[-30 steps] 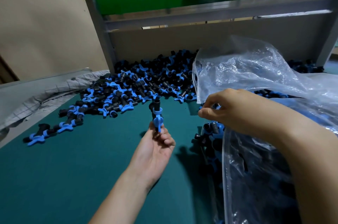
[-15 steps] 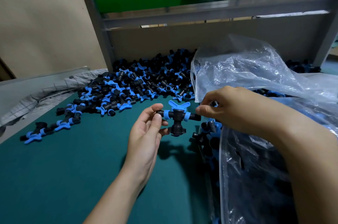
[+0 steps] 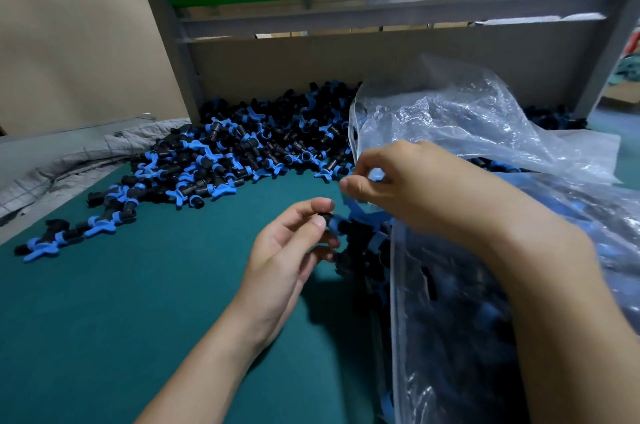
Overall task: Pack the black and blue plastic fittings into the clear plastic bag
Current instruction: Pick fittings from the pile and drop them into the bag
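The left grip (image 3: 291, 250) pinched one black and blue fitting (image 3: 336, 224) by its end between thumb and forefinger, the other fingers loosely curled beneath. The fitting sat at the mouth of the clear plastic bag (image 3: 467, 118), and as far as could be judged it was not yet inside. The right grip (image 3: 415, 191), at 1 o'clock of the left, pinched the bag's rim and held it raised, wrist bent down, forearm over the filled bag. The left forearm ran up from 6 o'clock, palm turned toward 3 o'clock. Risks judged: the hold was by the fingertips only, on a small end, so the fitting could twist free and drop on the green counter (image 3: 138, 302) short of the mouth. Its blue wing could catch the film edge. If the rim pinch slipped, the mouth would likely sag shut, and fittings heaped at the opening might spill. The loose pile (image 3: 242, 153) lay at 11 o'clock, well apart from both grips.
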Demonstrator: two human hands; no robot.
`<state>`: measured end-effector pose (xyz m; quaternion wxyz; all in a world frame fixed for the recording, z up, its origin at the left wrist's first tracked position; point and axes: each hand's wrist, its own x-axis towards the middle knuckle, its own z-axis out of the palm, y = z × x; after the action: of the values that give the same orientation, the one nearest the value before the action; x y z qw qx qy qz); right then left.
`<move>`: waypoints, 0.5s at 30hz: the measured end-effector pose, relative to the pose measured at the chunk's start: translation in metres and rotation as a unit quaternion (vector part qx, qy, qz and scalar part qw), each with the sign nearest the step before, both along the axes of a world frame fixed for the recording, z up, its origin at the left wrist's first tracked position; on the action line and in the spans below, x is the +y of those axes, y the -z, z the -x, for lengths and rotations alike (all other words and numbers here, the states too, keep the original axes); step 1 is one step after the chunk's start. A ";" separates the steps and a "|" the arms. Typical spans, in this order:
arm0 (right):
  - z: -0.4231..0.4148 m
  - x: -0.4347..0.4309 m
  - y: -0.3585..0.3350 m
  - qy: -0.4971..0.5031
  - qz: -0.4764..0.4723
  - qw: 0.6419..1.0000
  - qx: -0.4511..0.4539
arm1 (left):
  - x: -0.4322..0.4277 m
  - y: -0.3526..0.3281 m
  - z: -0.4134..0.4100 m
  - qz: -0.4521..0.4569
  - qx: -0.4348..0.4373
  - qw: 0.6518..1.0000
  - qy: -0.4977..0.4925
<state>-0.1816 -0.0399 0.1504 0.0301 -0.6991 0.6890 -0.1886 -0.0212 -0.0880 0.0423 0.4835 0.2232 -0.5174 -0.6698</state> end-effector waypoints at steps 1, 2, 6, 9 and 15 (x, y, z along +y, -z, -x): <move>0.000 0.000 -0.001 -0.001 0.006 1.000 -0.002 | 0.004 0.000 0.003 0.002 0.000 1.000 0.025; 0.001 0.001 -0.002 -0.002 0.013 1.000 -0.006 | 0.009 0.001 0.005 0.002 0.003 0.999 0.053; 0.000 0.004 -0.006 -0.008 0.031 0.999 -0.002 | 0.029 0.007 0.016 0.005 -0.012 0.989 0.144; -0.003 0.006 -0.007 -0.012 0.031 0.999 0.008 | 0.046 0.011 0.028 0.022 -0.044 0.984 0.169; -0.008 0.008 -0.007 -0.018 0.035 0.999 0.022 | 0.057 0.004 0.039 0.060 -0.039 0.991 0.112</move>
<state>-0.1737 -0.0314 0.1579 -0.0062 -0.7161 0.6696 -0.1967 -0.0600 -0.0308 0.0380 0.3979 0.1601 -0.5968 -0.6781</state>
